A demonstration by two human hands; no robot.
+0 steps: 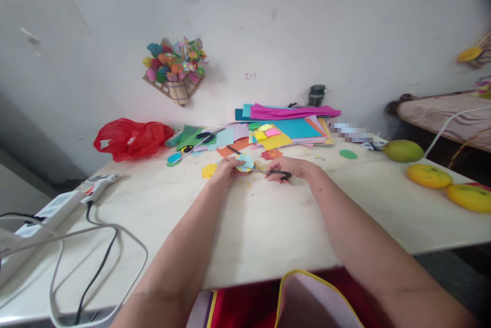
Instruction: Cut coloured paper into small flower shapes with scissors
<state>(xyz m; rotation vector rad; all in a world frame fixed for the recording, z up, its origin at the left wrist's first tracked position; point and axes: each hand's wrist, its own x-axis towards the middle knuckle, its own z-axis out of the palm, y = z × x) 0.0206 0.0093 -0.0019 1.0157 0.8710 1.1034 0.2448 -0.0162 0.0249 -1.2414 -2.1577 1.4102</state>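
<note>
Over the middle of the pale table, my left hand (227,168) is closed on a light blue paper piece (245,161) with a rounded edge. My right hand (288,166) grips black-handled scissors (283,174), their blades pointing left and reaching the lower edge of the blue paper. Whether the blades are apart or together I cannot tell. Small yellow scraps lie on the table below the paper. A yellow paper shape (209,170) rests just left of my left hand, and a red-orange paper flower (271,154) lies behind, between the hands.
Coloured paper sheets (301,129) are stacked at the back, with a second pair of scissors (207,136) to their left. A red plastic bag (132,138) sits back left. Power strips (57,213) and cables occupy the left edge. Mangoes (429,175) lie at right; a green paper disc (348,154) is nearer.
</note>
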